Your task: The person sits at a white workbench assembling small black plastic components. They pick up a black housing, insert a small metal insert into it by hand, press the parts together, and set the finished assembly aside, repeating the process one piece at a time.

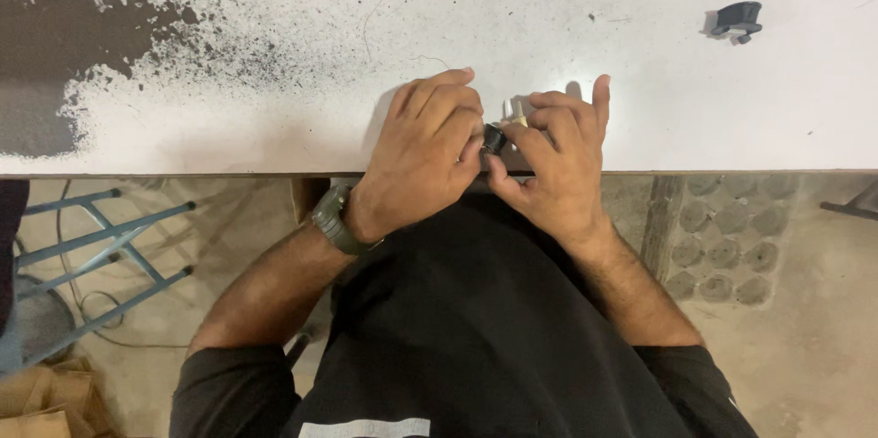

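Black small part (494,138) sits mid-frame at the white table (274,118) edge, pinched between both hands. Left hand (430,150) curled tight over it, right hand (553,159) gripping from the other side beside a pale stub (518,112), likely bracing on the tabletop for steadiness. Spare black clip (737,20) lies upper right, well apart.

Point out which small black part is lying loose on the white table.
The curved black plastic piece at the far right, untouched; the other small black part is pinched between both hands.
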`<action>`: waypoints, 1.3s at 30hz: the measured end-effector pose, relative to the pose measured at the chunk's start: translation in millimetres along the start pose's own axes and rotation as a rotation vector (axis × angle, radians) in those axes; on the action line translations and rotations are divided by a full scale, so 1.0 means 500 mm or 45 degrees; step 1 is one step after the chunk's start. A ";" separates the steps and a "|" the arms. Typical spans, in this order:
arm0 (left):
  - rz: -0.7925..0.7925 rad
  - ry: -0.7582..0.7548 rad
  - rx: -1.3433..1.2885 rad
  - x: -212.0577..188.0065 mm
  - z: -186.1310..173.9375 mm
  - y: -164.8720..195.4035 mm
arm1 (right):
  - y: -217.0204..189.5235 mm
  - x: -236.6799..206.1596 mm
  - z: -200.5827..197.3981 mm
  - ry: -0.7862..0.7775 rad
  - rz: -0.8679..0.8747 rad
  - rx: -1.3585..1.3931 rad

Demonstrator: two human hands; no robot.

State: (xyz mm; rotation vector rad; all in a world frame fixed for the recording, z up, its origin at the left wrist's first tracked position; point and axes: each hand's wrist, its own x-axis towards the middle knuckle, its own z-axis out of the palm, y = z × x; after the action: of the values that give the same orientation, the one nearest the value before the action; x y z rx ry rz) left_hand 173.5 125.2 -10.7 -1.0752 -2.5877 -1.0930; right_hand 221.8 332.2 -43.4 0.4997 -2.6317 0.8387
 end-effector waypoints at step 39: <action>-0.156 0.195 -0.217 -0.048 0.017 -0.015 | -0.057 -0.041 0.040 0.245 0.031 0.262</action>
State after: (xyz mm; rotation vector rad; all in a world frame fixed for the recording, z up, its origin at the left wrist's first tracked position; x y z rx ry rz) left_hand 187.6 113.5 -30.2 -0.8349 -2.5048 -1.3873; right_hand 248.0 302.8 -53.6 0.4160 -2.3945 1.1144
